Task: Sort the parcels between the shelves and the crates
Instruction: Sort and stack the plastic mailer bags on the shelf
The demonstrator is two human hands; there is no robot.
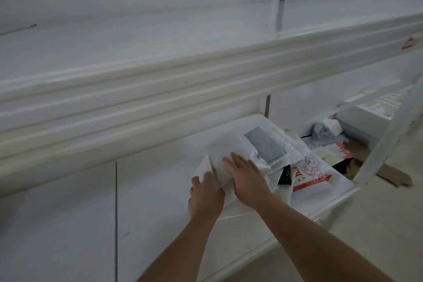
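A soft white parcel (pixel 225 150) lies on the lower white shelf (pixel 160 201), at the left end of a pile of parcels. My left hand (pixel 206 194) grips its near left corner. My right hand (pixel 248 175) rests flat on top of it, fingers spread. Beside it lie a white parcel with a grey label (pixel 265 146), a white bag with red print (pixel 311 175) and a small black packet (pixel 285 175).
The upper shelf (pixel 160 89) overhangs closely above the pile. To the right, past a white shelf post (pixel 389 135), sit crumpled bags (pixel 325 129), a pink-edged packet (pixel 334 150) and brown cardboard (pixel 393 175) on the floor. Another white shelf (pixel 366 119) stands further right.
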